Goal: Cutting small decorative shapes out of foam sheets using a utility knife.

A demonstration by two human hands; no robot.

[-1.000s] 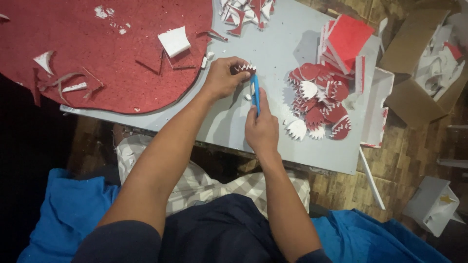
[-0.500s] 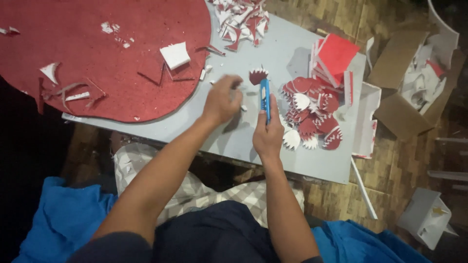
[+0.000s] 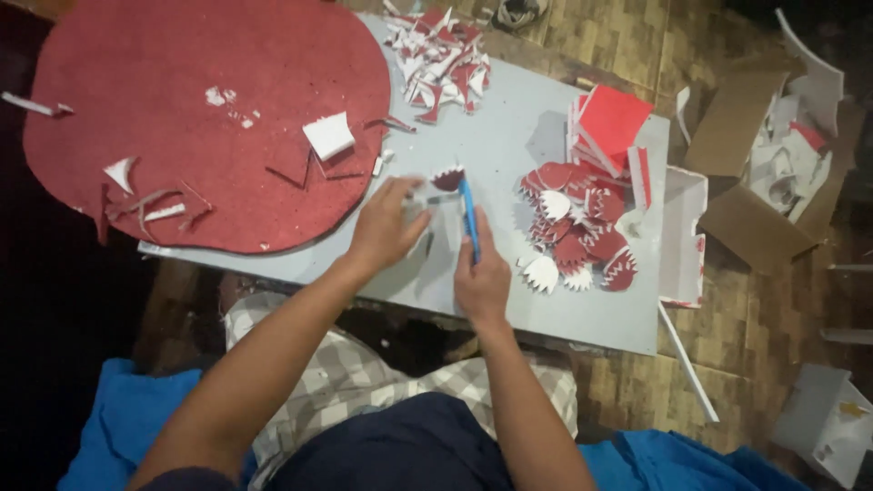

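Gripping a blue cutter point(image 3: 468, 218), the right hand point(image 3: 482, 277) works beside the left hand point(image 3: 386, 227), which pinches a red scalloped piece point(image 3: 446, 177) over the grey bench point(image 3: 509, 136), left of the cut-piece pile point(image 3: 577, 227)

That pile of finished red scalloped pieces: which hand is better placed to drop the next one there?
Probably the right hand: it lies nearer the pile of scalloped pieces, though it holds the blue cutter. The left hand, holding the small red piece, is farther away.
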